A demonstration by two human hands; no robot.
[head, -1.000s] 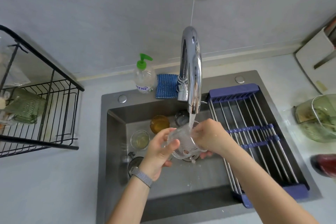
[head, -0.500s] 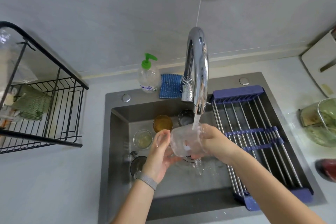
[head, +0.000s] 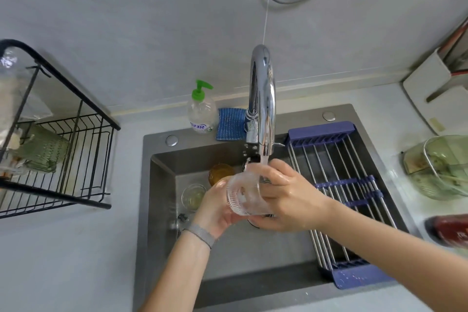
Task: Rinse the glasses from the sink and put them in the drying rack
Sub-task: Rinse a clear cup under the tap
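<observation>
While water runs, both hands [head: 286, 197] grip the ribbed glass [head: 244, 195] between them

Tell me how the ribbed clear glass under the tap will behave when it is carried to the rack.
The ribbed clear glass looks wet under the running tap, so probably slippery. The right hand and left hand both hold it. Being glass, it is likely fragile if dropped.

Open basin floor toward the viewer from the faucet [head: 263, 109]. Blocked behind and left of the spout by an amber glass [head: 219, 172] and a clear glass [head: 193, 196]. Closed off right of the faucet by a roll-up rack [head: 354, 185]; crowded at its base by soap bottle [head: 201, 111] and sponge [head: 231, 124].
</observation>
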